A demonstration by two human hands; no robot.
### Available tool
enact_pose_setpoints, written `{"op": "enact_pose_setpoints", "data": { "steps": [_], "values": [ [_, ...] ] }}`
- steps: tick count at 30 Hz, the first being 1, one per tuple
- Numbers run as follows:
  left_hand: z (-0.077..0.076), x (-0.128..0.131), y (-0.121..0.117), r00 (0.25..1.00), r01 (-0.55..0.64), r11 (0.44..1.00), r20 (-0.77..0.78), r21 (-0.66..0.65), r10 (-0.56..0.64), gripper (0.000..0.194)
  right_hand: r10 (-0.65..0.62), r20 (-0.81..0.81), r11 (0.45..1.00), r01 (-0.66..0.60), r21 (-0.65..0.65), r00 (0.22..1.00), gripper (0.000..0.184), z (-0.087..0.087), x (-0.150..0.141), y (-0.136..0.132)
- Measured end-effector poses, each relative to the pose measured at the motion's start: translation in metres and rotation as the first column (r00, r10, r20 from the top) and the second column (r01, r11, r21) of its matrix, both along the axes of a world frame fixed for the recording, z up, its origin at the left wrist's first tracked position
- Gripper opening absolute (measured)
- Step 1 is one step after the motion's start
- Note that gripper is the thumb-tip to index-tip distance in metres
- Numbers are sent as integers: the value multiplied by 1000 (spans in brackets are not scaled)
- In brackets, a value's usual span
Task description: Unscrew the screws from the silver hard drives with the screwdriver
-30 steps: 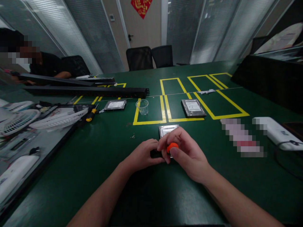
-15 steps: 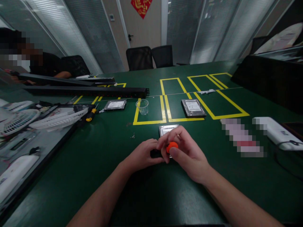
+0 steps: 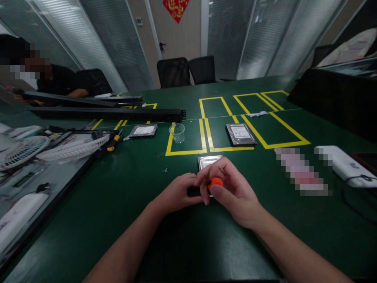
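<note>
My right hand (image 3: 232, 192) is closed around the orange-capped handle of a small screwdriver (image 3: 216, 182), held upright over a silver hard drive (image 3: 207, 161) that lies on the green table just beyond my fingers. My left hand (image 3: 176, 192) is curled beside it, fingers pressed against the drive's near dark edge (image 3: 193, 191). Most of the drive is hidden under both hands. A few tiny screws (image 3: 165, 170) lie on the table to the left of the drive.
Yellow tape boxes (image 3: 203, 133) mark the table; one holds a clear plastic cup (image 3: 177, 133), another a hard drive (image 3: 240, 134). A third drive (image 3: 143, 131) and a yellow screwdriver (image 3: 113, 142) lie left. Long black bars (image 3: 112, 114), white fan grilles (image 3: 70, 147), a white device (image 3: 341, 165). Another person sits far left.
My right hand's fingers have shifted slightly around the orange handle, as if turning it. The left hand and the drive stay put.
</note>
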State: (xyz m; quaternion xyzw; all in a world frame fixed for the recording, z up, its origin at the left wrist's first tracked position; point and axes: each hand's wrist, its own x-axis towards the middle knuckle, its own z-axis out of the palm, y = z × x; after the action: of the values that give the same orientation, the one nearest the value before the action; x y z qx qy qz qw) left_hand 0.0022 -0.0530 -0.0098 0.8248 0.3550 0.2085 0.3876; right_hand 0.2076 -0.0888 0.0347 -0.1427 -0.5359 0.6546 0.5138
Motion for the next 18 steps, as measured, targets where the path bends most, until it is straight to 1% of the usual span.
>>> {"op": "enact_pose_setpoints", "data": {
  "steps": [2, 3, 6, 7, 8, 11, 12, 17, 18],
  "values": [
    [-2, -1, 0, 1000, 6, 1000, -3, 6, -6, 19, -18, 29, 1000, 18, 14, 999, 16, 0, 1, 0],
    [-3, -1, 0, 1000, 9, 1000, -7, 5, -9, 19, -21, 36, 1000, 20, 18, 999, 20, 0, 1, 1],
    [-4, -2, 0, 1000, 14, 1000, -18, 4, -14, 21, -8, 30, 1000, 8, 7, 1000, 36, 1, 3, 3],
    [-3, -2, 0, 1000, 12, 1000, -22, 9, -12, 21, -4, 27, 1000, 4, 3, 1000, 35, 1, 3, 4],
    [-2, -1, 0, 1000, 6, 1000, -27, 15, -6, 21, -4, 23, 1000, 4, 1, 1000, 31, 2, 3, 4],
    [0, 0, 0, 999, -10, 1000, -44, 25, 11, 17, 4, 7, 1000, -4, 0, 1000, 11, 1, 2, 3],
    [1, 0, 0, 999, -12, 1000, -43, 27, 13, 17, 5, -6, 1000, -5, 2, 1000, 9, 0, 2, 2],
    [-1, 0, 0, 1000, 4, 1000, -13, 18, -4, 21, 10, -7, 1000, -10, -2, 1000, 12, 0, 0, 0],
    [-2, -1, 0, 1000, 8, 1000, -12, 8, -8, 20, 14, -12, 1000, -14, -4, 1000, 17, 0, 1, 1]
  ]
}}
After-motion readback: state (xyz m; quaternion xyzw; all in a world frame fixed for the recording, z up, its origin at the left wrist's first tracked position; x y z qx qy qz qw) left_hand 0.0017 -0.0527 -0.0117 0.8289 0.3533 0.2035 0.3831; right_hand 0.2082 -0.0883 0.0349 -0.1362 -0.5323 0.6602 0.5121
